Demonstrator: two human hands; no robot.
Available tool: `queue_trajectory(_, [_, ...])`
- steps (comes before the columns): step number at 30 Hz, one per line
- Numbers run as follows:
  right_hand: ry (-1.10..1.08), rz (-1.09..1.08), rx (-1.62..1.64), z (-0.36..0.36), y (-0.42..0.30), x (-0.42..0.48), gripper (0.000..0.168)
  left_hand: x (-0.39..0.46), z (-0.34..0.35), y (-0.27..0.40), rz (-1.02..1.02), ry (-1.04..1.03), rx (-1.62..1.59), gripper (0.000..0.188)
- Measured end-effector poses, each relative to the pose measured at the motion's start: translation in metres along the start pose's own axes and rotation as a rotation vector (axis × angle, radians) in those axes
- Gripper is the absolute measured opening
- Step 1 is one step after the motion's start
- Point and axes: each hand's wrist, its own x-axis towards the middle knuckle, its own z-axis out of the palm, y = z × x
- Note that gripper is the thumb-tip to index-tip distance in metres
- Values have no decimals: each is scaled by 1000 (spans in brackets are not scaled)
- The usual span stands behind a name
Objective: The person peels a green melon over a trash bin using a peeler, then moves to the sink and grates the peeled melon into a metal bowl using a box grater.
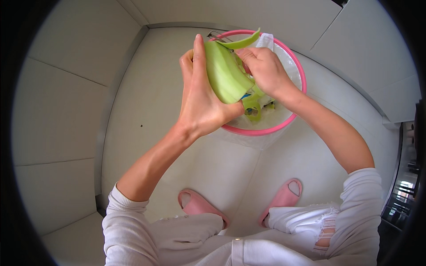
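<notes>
A large pale-green piece of vegetable (pixel 226 73), perhaps a gourd or a thick stem, is held by my left hand (pixel 201 89), fingers along its left side and thumb under its lower end. My right hand (pixel 266 68) grips a peeler (pixel 219 36); its handle is mostly hidden in the fist, and its metal frame lies at the vegetable's upper end. A long strip of green peel (pixel 244 41) curls up from the blade. Below both hands stands a waste bin with a pink rim (pixel 263 132) and a translucent liner, with green peelings (pixel 254 111) inside.
White cabinet fronts (pixel 66 109) border the pale tiled floor (pixel 149 93) at left and back. A dark glossy appliance (pixel 401 189) stands at far right. My feet in pink slippers (pixel 201 202) are in front of the bin. A small dark speck (pixel 141 125) lies on the floor.
</notes>
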Motion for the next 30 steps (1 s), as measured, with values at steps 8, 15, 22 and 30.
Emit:
queue_trajectory(8, [-36,68,-76,-17,18,8,52,15,-15,25,303,71,11,118])
queue_trajectory(15, [16,206,-9,-52,-13,-9,49,34,-51,-6,-98,-28,-50,118])
queue_trajectory(22, [495,51,-257,-165,50,1,35,50,-31,-4,-118,-37,-205,115])
queue_trajectory(30, [389,703,-550,-221,231,-37,23,61,-18,13,-168,-40,-297,111])
